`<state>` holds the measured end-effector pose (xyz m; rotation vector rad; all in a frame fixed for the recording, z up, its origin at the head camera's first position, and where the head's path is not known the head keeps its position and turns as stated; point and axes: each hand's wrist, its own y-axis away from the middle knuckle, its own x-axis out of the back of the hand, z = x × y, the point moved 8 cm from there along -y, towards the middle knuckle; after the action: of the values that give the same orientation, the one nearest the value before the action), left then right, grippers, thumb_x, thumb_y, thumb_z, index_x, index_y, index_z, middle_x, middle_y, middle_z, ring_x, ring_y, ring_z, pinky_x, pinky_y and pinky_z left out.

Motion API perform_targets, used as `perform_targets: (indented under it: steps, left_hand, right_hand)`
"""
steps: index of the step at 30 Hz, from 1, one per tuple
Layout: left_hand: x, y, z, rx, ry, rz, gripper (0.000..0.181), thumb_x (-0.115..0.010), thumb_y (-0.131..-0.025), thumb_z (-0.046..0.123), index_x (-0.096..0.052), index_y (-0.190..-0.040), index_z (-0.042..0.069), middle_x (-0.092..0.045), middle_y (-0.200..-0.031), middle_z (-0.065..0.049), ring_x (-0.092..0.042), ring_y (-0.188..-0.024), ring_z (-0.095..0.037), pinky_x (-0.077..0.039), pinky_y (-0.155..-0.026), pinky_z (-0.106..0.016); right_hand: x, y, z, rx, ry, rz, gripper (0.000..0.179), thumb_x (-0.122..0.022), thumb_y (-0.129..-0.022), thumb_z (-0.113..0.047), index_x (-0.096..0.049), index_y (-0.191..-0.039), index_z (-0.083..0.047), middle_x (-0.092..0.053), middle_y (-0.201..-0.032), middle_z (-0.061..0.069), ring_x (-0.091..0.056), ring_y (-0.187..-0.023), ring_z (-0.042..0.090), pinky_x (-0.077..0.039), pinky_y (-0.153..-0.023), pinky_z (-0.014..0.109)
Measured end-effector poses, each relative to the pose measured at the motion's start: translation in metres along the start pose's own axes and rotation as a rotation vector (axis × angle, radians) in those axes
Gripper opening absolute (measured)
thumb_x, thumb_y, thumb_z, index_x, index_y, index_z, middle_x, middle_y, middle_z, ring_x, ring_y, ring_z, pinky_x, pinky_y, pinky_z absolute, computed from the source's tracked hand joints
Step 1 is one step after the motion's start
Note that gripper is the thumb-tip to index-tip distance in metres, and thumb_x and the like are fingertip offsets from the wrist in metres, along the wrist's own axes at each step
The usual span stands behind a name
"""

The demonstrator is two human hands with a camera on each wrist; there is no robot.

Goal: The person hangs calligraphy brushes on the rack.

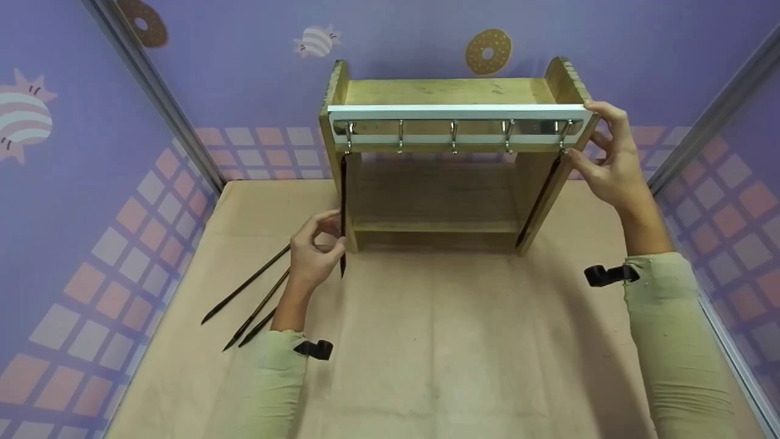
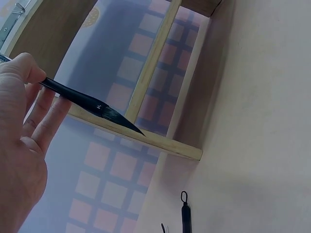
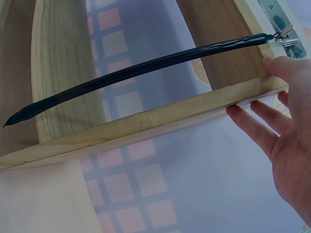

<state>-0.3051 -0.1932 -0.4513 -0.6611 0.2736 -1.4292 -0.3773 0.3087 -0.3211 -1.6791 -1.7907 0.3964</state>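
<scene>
A wooden shelf (image 1: 448,91) stands at the back, with a white rail of several metal hooks (image 1: 454,110) across its front. From the leftmost hook hangs a dark writing brush (image 1: 343,195), tip down. My left hand (image 1: 314,259) pinches its handle between thumb and fingers; the pointed bristles (image 2: 119,118) stick out below them in the left wrist view. A second dark writing brush (image 3: 146,67) hangs by its loop from the rightmost hook, along the shelf's right side. My right hand (image 1: 621,164) holds the shelf's upper right side, thumb in front near that hook, fingers on the outer face.
Several more dark brushes (image 1: 244,286) lie on the cloth-covered table (image 1: 426,353), left of the shelf and partly behind my left forearm. Patterned purple walls (image 1: 402,36) enclose the table at the back and both sides.
</scene>
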Motion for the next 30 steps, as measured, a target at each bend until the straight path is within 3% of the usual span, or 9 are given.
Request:
perform_targets:
  steps: [6,17,30]
  left_hand:
    - [0.0014,0.0005,0.0031,-0.011,-0.015,0.015,0.047,-0.071,-0.093,-0.017,-0.069,-0.139,-0.008,-0.072,-0.111,-0.029,-0.069,-0.096,0.002,-0.066,-0.070,-0.018]
    - [0.0059,-0.0010,0.0001,-0.022,0.004,0.074,0.044,-0.071,-0.092,-0.018,-0.070,-0.135,-0.008,-0.072,-0.110,-0.030,-0.071,-0.097,0.001,-0.069,-0.072,-0.024]
    - [0.0061,-0.0012,-0.0008,-0.035,-0.039,0.064,0.044,-0.073,-0.093,-0.017,-0.072,-0.135,-0.004,-0.073,-0.111,-0.027,-0.069,-0.096,-0.001,-0.067,-0.073,-0.018]
  right_hand:
    - [0.0014,0.0000,0.0043,-0.051,-0.049,0.011,0.070,-0.067,-0.099,0.017,-0.039,-0.161,-0.002,-0.045,-0.162,0.002,-0.065,-0.142,0.023,-0.066,-0.074,0.015]
    - [0.0007,-0.0001,0.0029,-0.022,-0.061,0.012,0.069,-0.068,-0.099,0.017,-0.038,-0.159,0.002,-0.046,-0.161,0.003,-0.067,-0.137,0.019,-0.066,-0.074,0.015]
    - [0.0001,-0.0005,0.0007,-0.001,-0.043,0.010,0.068,-0.068,-0.100,0.016,-0.038,-0.159,0.002,-0.046,-0.162,0.004,-0.064,-0.144,0.029,-0.067,-0.077,0.015]
